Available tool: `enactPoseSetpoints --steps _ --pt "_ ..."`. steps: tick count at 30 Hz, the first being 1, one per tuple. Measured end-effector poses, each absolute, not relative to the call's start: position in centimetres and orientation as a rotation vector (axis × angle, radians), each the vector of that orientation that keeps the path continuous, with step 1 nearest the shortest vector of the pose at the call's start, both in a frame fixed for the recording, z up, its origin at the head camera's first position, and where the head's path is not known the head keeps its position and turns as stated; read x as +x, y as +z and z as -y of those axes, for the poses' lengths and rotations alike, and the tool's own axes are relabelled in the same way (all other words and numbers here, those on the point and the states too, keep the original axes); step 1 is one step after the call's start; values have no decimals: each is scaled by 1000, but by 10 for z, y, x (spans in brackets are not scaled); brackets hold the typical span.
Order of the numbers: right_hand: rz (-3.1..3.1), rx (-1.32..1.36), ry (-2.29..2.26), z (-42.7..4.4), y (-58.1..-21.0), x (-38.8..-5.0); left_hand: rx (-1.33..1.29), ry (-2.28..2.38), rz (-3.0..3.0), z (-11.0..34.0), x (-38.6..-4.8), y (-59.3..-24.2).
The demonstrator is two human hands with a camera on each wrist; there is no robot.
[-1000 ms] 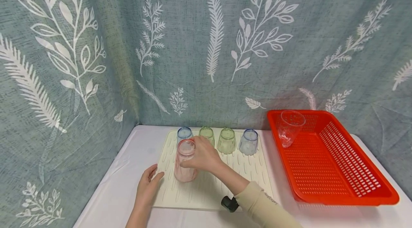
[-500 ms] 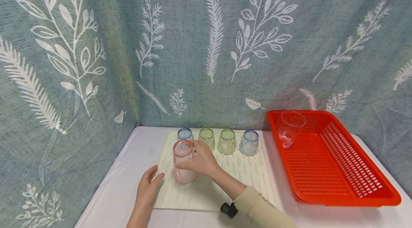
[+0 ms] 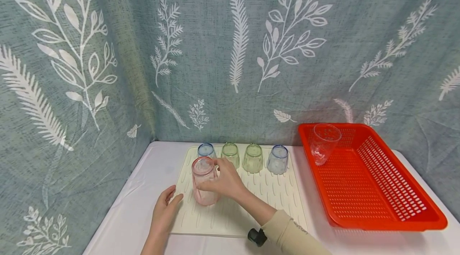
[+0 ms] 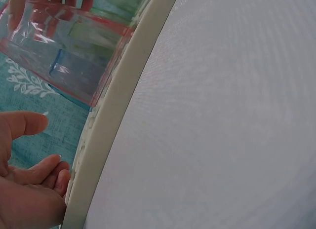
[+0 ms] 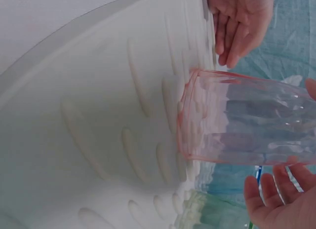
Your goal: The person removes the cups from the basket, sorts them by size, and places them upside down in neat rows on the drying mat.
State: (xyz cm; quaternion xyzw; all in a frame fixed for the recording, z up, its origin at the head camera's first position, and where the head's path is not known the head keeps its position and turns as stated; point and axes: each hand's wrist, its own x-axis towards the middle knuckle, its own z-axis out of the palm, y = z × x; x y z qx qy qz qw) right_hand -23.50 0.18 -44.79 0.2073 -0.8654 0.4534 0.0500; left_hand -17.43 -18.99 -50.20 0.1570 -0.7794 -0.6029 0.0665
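Note:
A tall pink-tinted drinking glass [image 3: 205, 185] stands on the cream ridged mat [image 3: 251, 207], its pink edge against the ridges in the right wrist view. My right hand [image 3: 226, 181] grips it from the right side, thumb in front and fingers round the back; in the left wrist view those fingers show through the glass [image 4: 69, 46]. My left hand [image 3: 165, 207] rests at the mat's left edge, apart from the glass, with thumb and fingers spread and nothing between them. The right wrist view shows this left hand [image 5: 242, 21] beyond the glass.
Behind the pink glass, a blue glass [image 3: 206, 150], two green glasses [image 3: 253, 159] and another blue-rimmed glass [image 3: 278, 161] line the mat's back edge. On the right sits a red perforated basket [image 3: 328, 207] with a clear glass [image 3: 323, 145] leaning inside. A patterned curtain [image 3: 215, 47] hangs behind.
The right hand and the pink glass have shifted slightly left and toward me, mostly in the first half second. The left hand has stayed in place.

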Motion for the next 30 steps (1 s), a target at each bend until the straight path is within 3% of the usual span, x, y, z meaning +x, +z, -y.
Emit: enactPoseSetpoints --steps 19,30 --pt "2572 660 1453 -59 -435 -221 486 -1785 2359 190 -174 -500" --pt "2512 513 1527 -107 -418 -216 492 -1778 2369 188 -175 -500"
